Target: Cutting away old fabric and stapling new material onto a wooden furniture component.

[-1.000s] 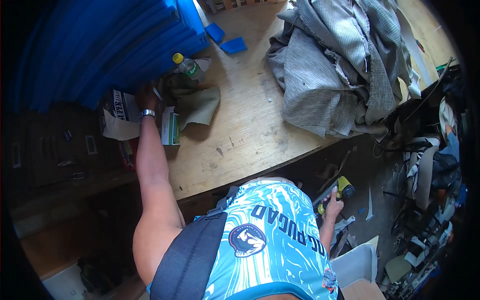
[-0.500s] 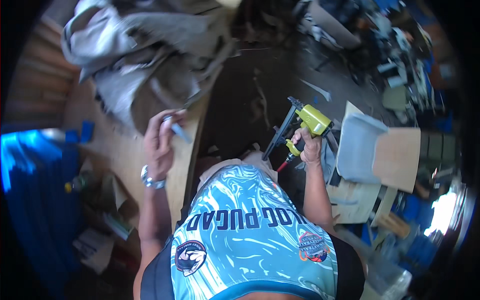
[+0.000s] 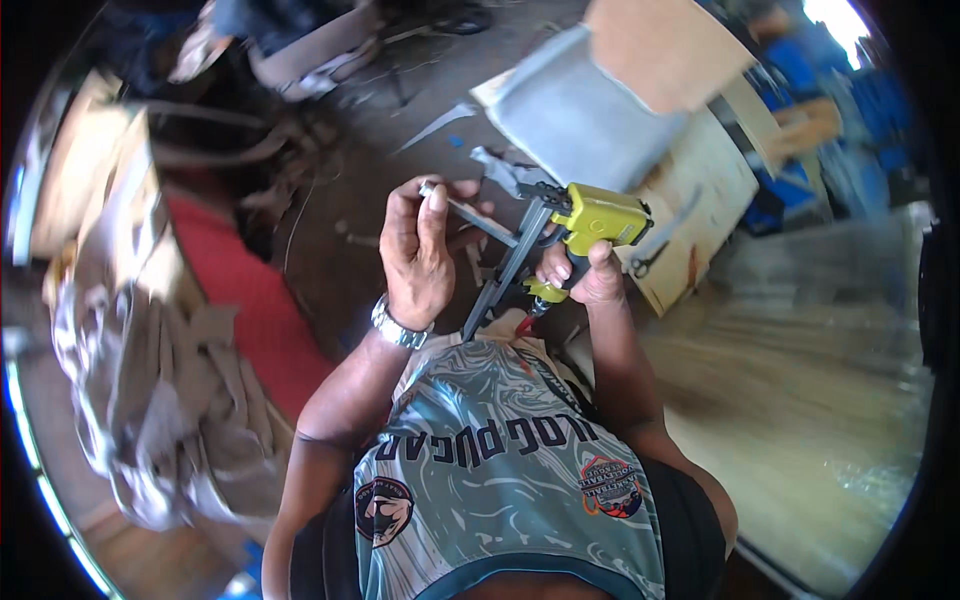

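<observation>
A yellow-green pneumatic staple gun (image 3: pixel 608 215) is held by its dark grip in my right hand (image 3: pixel 595 278), in front of my torso. Its long dark magazine (image 3: pixel 510 262) slants down toward my lap, and a red hose fitting (image 3: pixel 526 324) shows below the handle. Between the thumb and fingers of my left hand (image 3: pixel 418 255), which wears a silver watch, is a thin grey metal strip (image 3: pixel 482 221) that looks like a row of staples. The strip's far end is close to the magazine; whether they touch, I cannot tell.
Beyond the gun, a grey padded sheet (image 3: pixel 580 110) and a tan board (image 3: pixel 670 45) rest on plywood (image 3: pixel 715 190) with scissors (image 3: pixel 648 262). Crumpled grey fabric (image 3: pixel 150 400) and a red panel (image 3: pixel 235 285) are at left. A plastic-covered surface (image 3: pixel 800 410) spans the right.
My view has swung to the right. My left hand, with the strip, has come over from beside the wooden table to the staple gun. The right hand still grips the gun.
</observation>
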`<state>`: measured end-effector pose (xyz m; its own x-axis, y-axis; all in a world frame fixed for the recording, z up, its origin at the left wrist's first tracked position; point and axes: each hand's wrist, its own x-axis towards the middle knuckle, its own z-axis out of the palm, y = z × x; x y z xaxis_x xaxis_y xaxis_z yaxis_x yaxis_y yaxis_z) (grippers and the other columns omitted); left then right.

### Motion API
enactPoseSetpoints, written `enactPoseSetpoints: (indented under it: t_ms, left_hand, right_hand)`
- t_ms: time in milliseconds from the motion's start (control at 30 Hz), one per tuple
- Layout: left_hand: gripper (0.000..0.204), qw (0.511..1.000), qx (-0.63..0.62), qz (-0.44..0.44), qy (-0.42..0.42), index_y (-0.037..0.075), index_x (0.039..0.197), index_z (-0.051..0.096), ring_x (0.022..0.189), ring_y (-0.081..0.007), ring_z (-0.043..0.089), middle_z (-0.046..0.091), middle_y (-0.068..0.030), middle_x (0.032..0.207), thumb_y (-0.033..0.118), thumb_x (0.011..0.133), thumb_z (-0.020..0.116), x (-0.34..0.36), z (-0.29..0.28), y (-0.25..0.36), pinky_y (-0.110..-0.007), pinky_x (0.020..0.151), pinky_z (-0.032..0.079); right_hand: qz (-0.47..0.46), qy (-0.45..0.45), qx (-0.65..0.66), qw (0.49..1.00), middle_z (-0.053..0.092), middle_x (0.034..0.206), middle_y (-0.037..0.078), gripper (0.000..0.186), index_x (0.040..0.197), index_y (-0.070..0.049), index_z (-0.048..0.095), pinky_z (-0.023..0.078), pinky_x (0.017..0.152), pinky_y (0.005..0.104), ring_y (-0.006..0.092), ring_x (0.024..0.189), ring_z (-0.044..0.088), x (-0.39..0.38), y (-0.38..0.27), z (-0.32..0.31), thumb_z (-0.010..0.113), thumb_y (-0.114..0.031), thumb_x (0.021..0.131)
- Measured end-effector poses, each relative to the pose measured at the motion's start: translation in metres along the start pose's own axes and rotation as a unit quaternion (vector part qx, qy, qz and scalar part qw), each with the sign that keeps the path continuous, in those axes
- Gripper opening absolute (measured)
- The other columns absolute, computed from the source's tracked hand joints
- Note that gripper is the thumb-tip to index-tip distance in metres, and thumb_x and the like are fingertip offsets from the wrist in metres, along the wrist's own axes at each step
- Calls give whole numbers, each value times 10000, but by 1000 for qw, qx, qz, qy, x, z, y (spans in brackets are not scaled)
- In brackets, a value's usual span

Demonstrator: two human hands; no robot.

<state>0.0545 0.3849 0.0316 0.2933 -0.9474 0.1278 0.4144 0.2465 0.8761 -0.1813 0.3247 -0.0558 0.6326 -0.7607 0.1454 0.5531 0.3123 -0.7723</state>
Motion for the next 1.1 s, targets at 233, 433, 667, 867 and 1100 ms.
enactPoseSetpoints:
  t_ms: [233,433,667,867,1100]
  left_hand:
    - [206,984,-49,-106,-138,22,1195,473,992,-223,727,688,-146,1146,200,1103,518,49,-5,-29,-379,851,643]
    - [208,938,93,-94,-319,-22,1193,601,898,-109,680,719,-79,987,122,1046,636,91,-6,-48,-247,773,551]
    - [145,849,78,-41,-521,-33,1104,685,994,-170,700,702,-146,1168,31,973,691,186,51,-89,-314,833,569]
    - [344,813,63,-156,-557,-8,1340,615,1235,-271,624,646,-191,1311,161,1040,596,254,22,-116,-367,1071,468]
    - [454,785,180,-147,-574,-19,1492,468,1231,-188,599,611,-142,1371,197,1095,509,245,12,-184,-354,1088,450]
  right_hand:
    - [-133,96,49,985,569,758,18,859,1357,8,466,487,742,383,171,664,558,-15,32,5,685,-683,896]
    - [-208,178,41,961,542,729,-11,861,1379,-34,479,450,703,361,151,642,518,-14,46,5,620,-738,903]
    - [-299,230,62,924,532,728,-6,806,1417,-89,516,485,718,387,163,650,527,37,13,-19,547,-739,942]
    - [-366,303,53,878,554,756,-1,807,1416,-111,516,517,738,413,166,667,563,64,-15,-38,539,-756,931]
    - [-398,435,86,803,553,769,-6,704,1406,-115,511,546,776,441,167,681,564,52,-56,-72,564,-667,971]
